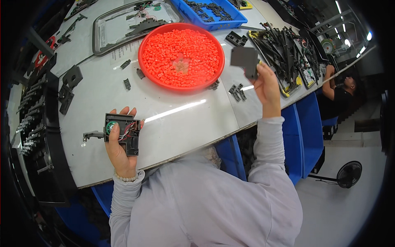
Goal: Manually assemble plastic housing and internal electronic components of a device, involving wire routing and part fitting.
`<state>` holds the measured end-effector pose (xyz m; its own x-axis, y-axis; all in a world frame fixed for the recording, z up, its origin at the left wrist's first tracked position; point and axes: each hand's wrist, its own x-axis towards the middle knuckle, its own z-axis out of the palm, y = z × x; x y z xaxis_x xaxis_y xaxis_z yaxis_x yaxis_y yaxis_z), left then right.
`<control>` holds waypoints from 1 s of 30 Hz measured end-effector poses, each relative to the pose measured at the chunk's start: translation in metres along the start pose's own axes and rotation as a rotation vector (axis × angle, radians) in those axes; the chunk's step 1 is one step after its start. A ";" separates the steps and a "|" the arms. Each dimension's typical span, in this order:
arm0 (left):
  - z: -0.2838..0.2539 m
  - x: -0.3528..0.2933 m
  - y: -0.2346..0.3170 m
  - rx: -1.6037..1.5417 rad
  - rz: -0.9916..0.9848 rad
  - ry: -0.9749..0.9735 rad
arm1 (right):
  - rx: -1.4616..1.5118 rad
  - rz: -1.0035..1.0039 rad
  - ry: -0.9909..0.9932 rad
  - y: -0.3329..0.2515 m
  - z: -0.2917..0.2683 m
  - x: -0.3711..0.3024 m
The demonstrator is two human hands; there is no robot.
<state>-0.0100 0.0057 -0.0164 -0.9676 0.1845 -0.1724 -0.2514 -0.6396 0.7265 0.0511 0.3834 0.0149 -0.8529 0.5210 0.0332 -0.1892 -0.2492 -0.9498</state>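
In my left hand [120,153] lies an open black plastic housing [131,145], its inside facing up. A round green part and red, white and dark wires show in it, with my thumb resting over the round part. A dark arm-like piece sticks out on its left; whether it is joined to the housing I cannot tell. My right hand [266,84], raised at the right, pinches a flat dark grey plastic cover [243,58] by its edge. Below that hand, small black clips [237,92] lie on the white table [181,123].
A red round tray [149,78] of small red parts stands mid-table. Behind it are a blue bin [230,24] and a grey-rimmed tray [97,39]. Long black parts [284,51] pile up at right. Black blocks [72,77] lie at left. A co-worker [339,92] sits far right.
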 end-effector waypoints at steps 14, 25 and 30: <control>-0.015 -0.007 0.006 -0.161 -0.047 -0.069 | -0.325 0.409 -0.308 0.064 0.111 -0.093; -0.015 -0.009 0.008 -0.165 -0.019 -0.067 | -1.276 -0.431 -0.648 0.054 0.143 -0.071; -0.018 -0.006 0.005 -0.080 0.014 -0.090 | -1.302 -0.320 -0.689 0.047 0.162 -0.068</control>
<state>-0.0055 -0.0121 -0.0242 -0.9660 0.2387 -0.0997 -0.2422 -0.6993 0.6725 0.0214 0.2042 0.0180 -0.9854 -0.1552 0.0703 -0.1700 0.8679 -0.4668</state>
